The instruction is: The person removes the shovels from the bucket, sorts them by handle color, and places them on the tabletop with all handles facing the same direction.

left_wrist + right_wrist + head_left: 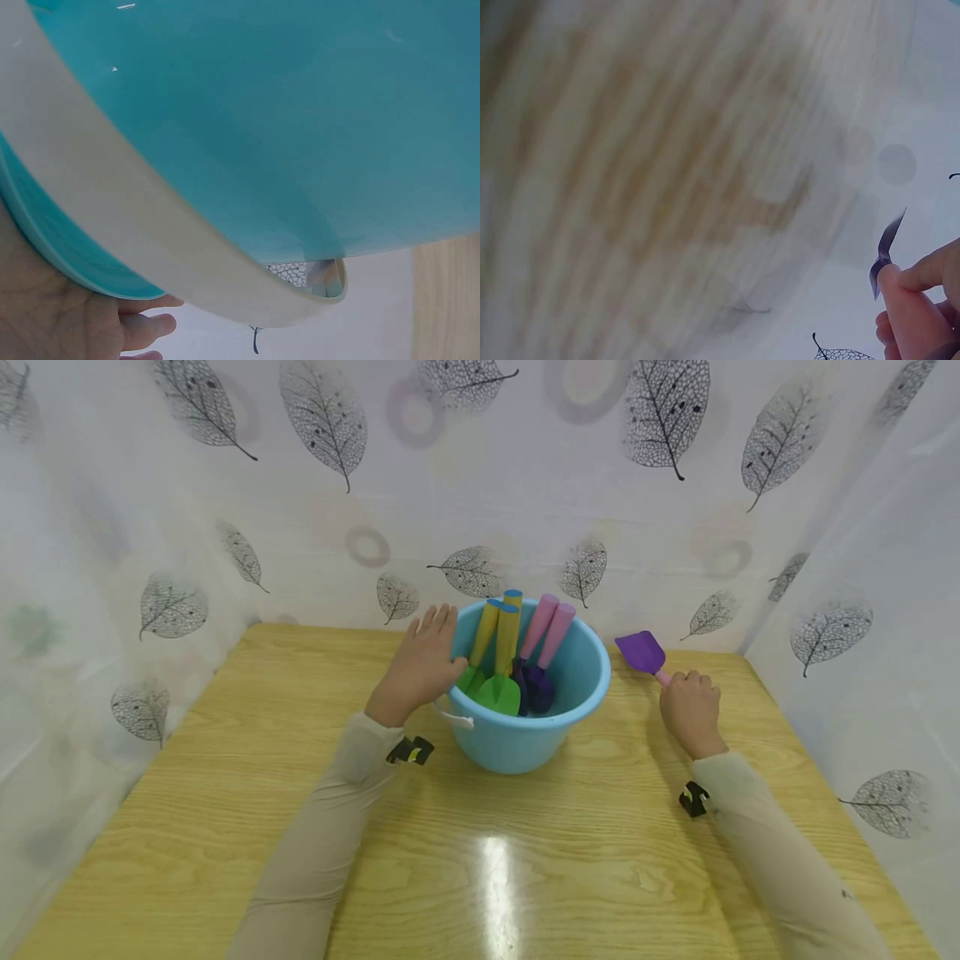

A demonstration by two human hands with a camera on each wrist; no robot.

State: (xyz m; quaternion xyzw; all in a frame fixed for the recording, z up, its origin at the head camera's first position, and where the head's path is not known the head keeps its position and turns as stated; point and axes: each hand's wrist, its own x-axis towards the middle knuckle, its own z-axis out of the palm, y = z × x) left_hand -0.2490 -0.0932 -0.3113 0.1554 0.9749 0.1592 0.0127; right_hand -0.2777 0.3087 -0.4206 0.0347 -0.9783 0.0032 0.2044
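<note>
A light blue bucket (510, 743) stands on the table, its white handle (150, 202) hanging down on the left side. Inside lean several toy shovels: green blades (499, 695) with yellow grips, and dark purple blades (538, 689) with pink grips. My left hand (423, 662) rests at the bucket's left rim, fingers straight and thumb over the edge. To the right of the bucket, my right hand (690, 710) grips a small shovel by its pink handle (911, 319). That shovel's purple blade (641, 652) points away to the left, near the table's back edge.
The wooden table (570, 860) has a shiny light reflection in front of the bucket. A white curtain (510, 510) with dark leaf prints hangs behind the table and along both sides.
</note>
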